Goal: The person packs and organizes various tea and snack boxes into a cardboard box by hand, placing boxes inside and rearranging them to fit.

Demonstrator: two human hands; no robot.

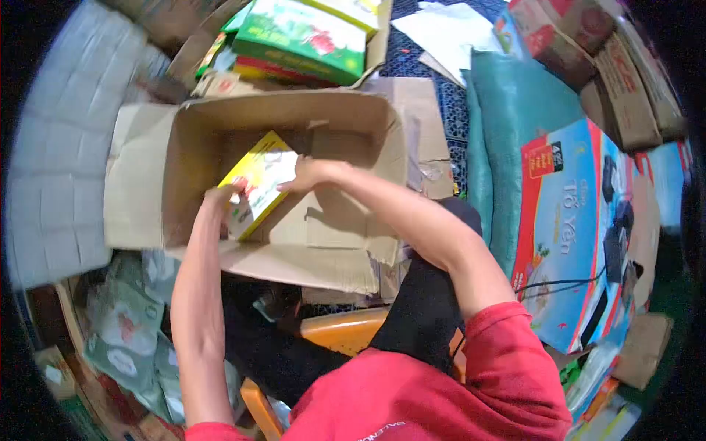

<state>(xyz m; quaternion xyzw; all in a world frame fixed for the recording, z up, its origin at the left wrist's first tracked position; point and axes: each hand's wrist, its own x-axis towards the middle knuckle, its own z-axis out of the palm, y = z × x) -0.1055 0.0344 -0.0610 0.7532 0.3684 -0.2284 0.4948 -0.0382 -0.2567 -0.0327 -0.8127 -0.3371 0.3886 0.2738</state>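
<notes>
Both my hands are on a yellow and white printed box (261,180), which is tilted inside a large open cardboard carton (346,220). My left hand (223,198) grips the box's lower left end, with part of the fingers hidden behind it. On the upper right edge, my right hand (312,175) has its fingers closed on the same box. Bare cardboard shows on the carton's bottom to the right of the box. Whether the box touches the carton's bottom I cannot tell.
Behind the carton sits another carton with green and yellow boxes (301,40). To the right stand a teal sack (515,110) and a blue printed box (562,228) with a black cable. Green-grey packets (125,331) lie at left, beside stacked pale packages (59,162).
</notes>
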